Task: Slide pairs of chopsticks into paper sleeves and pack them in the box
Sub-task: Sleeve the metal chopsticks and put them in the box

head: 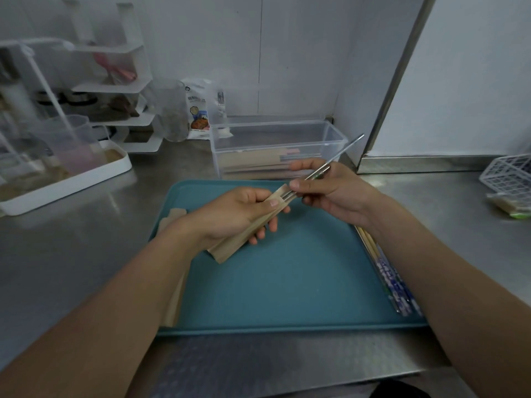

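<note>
Chopsticks [321, 171], a metal pair, are pinched in the right hand [330, 191], tips entered in the mouth of a paper sleeve [253, 225] gripped by the left hand [238, 214] above the teal tray [287, 282]. Clear box [275, 150] behind the tray holds sleeved pairs. Loose chopsticks [385, 271] lie along the tray's right edge

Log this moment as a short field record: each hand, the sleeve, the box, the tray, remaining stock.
left hand: left hand grips a paper sleeve above the tray
right hand: right hand pinches a pair of metal chopsticks, tips just inside the sleeve's open end
box: clear plastic box behind the tray, sleeved pairs lying inside
tray: teal tray on the steel counter
stock: loose chopsticks along the tray's right edge; empty sleeves at its left edge
</note>
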